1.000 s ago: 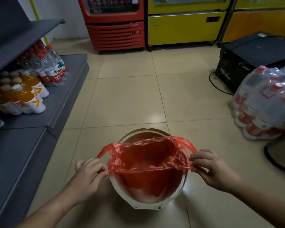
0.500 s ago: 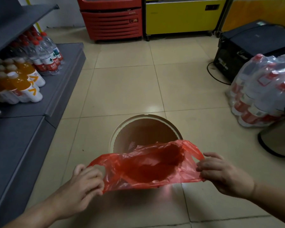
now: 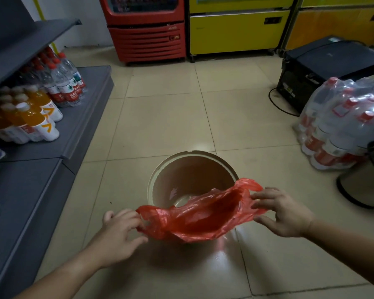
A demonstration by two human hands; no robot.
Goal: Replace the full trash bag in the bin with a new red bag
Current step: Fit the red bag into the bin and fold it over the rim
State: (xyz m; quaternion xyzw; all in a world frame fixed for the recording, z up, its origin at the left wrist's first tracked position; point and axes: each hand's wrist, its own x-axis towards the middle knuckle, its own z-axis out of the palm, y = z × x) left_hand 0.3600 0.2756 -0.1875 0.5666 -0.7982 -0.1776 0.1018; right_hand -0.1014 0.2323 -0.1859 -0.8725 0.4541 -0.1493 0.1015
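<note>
Head view: red bag (image 3: 200,214) between both hands' fingers (image 3: 260,197), over bin (image 3: 160,169).

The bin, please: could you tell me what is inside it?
The bin looks unlined, with bare brown walls. The red bag covers its near part, hiding most of the bottom.

Orange drink bottles (image 3: 34,120) on grey shelf (image 3: 80,117), red cooler (image 3: 146,29), wrapped water-bottle pack (image 3: 341,124).

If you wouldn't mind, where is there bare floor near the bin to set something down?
Bare tile lies between the bin and the red cooler, and left of the bin up to the grey shelf. The right side is crowded: wrapped bottles, black box.
</note>
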